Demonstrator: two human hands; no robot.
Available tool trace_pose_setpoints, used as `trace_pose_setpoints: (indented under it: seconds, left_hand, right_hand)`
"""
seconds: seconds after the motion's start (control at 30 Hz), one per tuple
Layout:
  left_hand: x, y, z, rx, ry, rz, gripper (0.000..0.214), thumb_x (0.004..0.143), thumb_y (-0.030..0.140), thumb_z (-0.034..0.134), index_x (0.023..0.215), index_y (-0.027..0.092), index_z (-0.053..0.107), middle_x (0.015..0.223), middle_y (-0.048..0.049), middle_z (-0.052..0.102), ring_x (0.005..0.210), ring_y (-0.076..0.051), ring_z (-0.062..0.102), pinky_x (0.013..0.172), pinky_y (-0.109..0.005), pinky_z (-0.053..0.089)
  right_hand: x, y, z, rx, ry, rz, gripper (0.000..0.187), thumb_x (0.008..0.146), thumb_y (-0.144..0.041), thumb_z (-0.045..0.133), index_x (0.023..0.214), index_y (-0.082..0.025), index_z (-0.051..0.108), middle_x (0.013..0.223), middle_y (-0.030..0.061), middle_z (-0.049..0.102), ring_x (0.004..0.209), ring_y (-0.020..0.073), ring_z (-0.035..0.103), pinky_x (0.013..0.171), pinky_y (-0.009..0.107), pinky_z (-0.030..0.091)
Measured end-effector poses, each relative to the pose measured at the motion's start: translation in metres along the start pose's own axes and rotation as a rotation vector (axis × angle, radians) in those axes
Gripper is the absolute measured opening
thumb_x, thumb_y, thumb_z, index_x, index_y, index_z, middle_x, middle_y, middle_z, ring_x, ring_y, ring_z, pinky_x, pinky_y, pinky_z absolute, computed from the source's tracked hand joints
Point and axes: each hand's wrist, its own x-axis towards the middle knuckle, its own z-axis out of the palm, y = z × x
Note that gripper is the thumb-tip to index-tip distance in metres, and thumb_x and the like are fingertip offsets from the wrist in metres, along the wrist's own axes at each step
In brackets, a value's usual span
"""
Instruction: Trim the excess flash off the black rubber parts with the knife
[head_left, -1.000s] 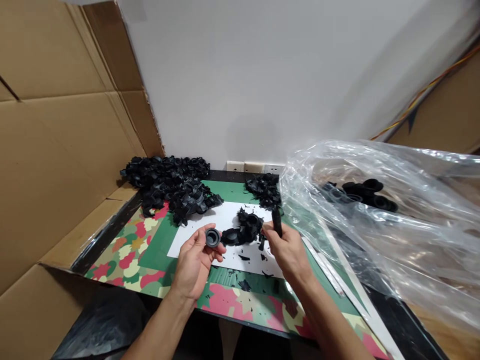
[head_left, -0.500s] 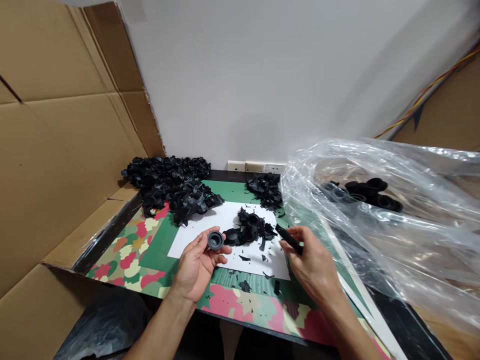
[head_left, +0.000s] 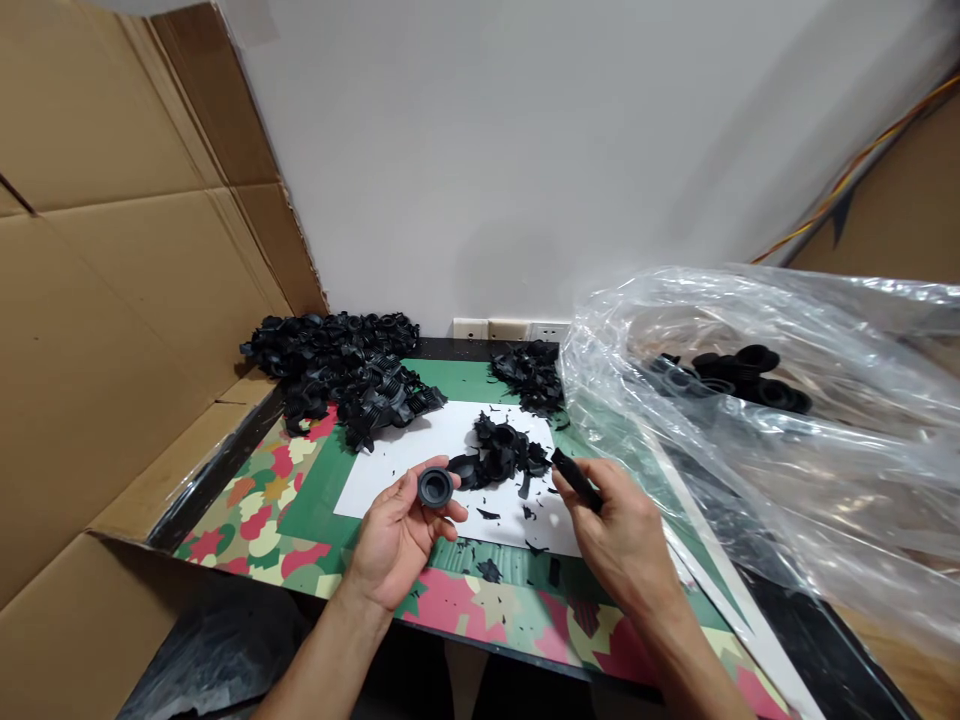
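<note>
My left hand (head_left: 401, 530) is closed around a black round rubber cap (head_left: 435, 487), its hollow side facing me. My right hand (head_left: 619, 525) grips a short black stick-shaped tool (head_left: 576, 480) that points up and left; its working tip is too small to make out. Between the hands, a heap of black rubber parts and torn scraps (head_left: 504, 448) lies on a white sheet (head_left: 375, 470). Just behind the cap sits another black rubber piece (head_left: 466, 472). Small black shavings are scattered over the sheet and toward the front edge.
A large pile of ribbed black rubber pieces (head_left: 345, 370) stands at the back left, a smaller scrap pile (head_left: 529, 375) at the back centre. On the right, a clear plastic bag (head_left: 810, 480) contains black rubber parts (head_left: 750, 380). Cardboard (head_left: 135, 300) walls the left side.
The cap in my left hand has shifted slightly right and its face has tilted a little. My right hand keeps its grip on the tool, nearly in the same place.
</note>
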Motion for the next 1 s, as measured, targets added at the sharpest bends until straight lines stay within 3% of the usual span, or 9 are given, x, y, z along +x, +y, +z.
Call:
trace_pose_setpoints:
  seconds: [0.47, 0.67, 0.83, 1.0]
  left_hand:
    - [0.001, -0.002, -0.002, 0.086, 0.019, -0.014, 0.025, 0.084, 0.017, 0.057, 0.103, 0.009, 0.072, 0.095, -0.014, 0.07, 0.067, -0.021, 0.069, 0.056, -0.028, 0.053]
    - [-0.001, -0.003, -0.002, 0.141, 0.006, 0.0, 0.026, 0.079, 0.019, 0.065, 0.103, 0.011, 0.072, 0.098, -0.0127, 0.07, 0.069, -0.02, 0.069, 0.058, -0.028, 0.053]
    - [-0.003, -0.004, -0.003, 0.211, 0.004, 0.025, 0.034, 0.077, 0.027, 0.071, 0.107, 0.011, 0.069, 0.084, -0.0118, 0.073, 0.065, -0.018, 0.068, 0.061, -0.026, 0.052]
    - [-0.005, -0.005, 0.0, 0.394, 0.04, 0.109, 0.044, 0.074, 0.033, 0.074, 0.111, 0.011, 0.066, 0.069, -0.0092, 0.073, 0.056, -0.014, 0.064, 0.062, -0.024, 0.051]
  right_hand:
    - [0.0, -0.013, 0.005, 0.2, -0.068, 0.206, 0.032, 0.074, -0.05, 0.054, 0.072, -0.019, 0.064, 0.067, 0.0038, 0.062, 0.064, 0.0213, 0.056, 0.059, 0.031, 0.043]
    - [-0.001, -0.022, 0.008, 0.331, -0.162, 0.334, 0.04, 0.069, -0.057, 0.06, 0.07, -0.018, 0.064, 0.06, 0.0018, 0.057, 0.057, 0.0183, 0.05, 0.052, 0.029, 0.039]
    - [-0.006, -0.032, 0.014, 0.426, -0.215, 0.352, 0.04, 0.068, -0.057, 0.064, 0.069, -0.017, 0.065, 0.058, 0.0008, 0.055, 0.054, 0.0165, 0.048, 0.049, 0.027, 0.036]
    - [-0.011, -0.04, 0.025, 0.536, -0.351, 0.337, 0.026, 0.07, -0.043, 0.066, 0.067, -0.017, 0.065, 0.067, 0.0022, 0.063, 0.065, 0.0185, 0.055, 0.062, 0.029, 0.042]
